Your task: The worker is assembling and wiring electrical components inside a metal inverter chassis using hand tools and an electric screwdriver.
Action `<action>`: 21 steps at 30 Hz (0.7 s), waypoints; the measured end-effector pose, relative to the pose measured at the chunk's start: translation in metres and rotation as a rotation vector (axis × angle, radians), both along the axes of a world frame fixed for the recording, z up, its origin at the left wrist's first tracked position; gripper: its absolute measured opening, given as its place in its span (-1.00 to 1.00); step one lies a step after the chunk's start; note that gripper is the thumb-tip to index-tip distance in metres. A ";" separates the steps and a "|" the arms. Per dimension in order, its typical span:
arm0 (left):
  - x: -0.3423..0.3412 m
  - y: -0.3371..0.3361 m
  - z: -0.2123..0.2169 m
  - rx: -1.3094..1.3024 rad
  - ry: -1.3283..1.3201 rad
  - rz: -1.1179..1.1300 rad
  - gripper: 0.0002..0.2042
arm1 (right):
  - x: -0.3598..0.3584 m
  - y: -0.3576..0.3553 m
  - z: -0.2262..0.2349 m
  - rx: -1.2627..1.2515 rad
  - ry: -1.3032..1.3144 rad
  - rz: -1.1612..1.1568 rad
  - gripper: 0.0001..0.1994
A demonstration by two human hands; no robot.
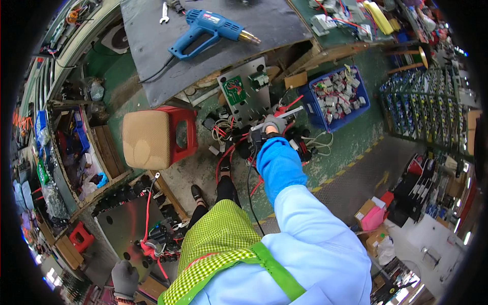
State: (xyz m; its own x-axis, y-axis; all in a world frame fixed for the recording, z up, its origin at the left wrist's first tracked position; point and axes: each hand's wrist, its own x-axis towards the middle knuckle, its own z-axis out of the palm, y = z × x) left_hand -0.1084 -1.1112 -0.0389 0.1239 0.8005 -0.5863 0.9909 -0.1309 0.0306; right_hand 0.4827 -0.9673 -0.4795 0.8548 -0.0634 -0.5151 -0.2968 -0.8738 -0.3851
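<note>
My right hand (273, 123), in a grey glove, closes around a silver metal bar (292, 114) among red cables and black parts. Just beyond it stands a metal panel (251, 110) with round holes, carrying a green circuit board (235, 90). At the lower left, my grey-gloved left hand (125, 278) is beside the near edge of a second metal panel (122, 229); its fingers are mostly hidden, so whether it touches the panel is unclear. A red cable (148, 208) with a ring terminal rises from that panel's black components.
A blue heat gun (206, 31) and a wrench (164, 13) lie on the dark workbench (269, 23). Below it are a red stool (184, 134) with a tan cushion and a blue crate (316, 104) of small white parts. Loose wires cover floor around my feet.
</note>
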 end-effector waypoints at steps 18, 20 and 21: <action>0.036 0.031 -0.006 -0.136 -0.048 0.161 -0.83 | -0.097 0.107 -0.241 -0.409 -0.269 0.679 -0.41; -0.005 0.000 -0.017 -0.079 -0.033 0.226 -0.84 | -0.087 0.116 -0.253 -0.357 -0.270 0.701 -0.39; 0.014 0.022 -0.012 -0.013 -0.066 0.209 -0.84 | -0.077 0.106 -0.257 -0.328 -0.272 0.719 -0.38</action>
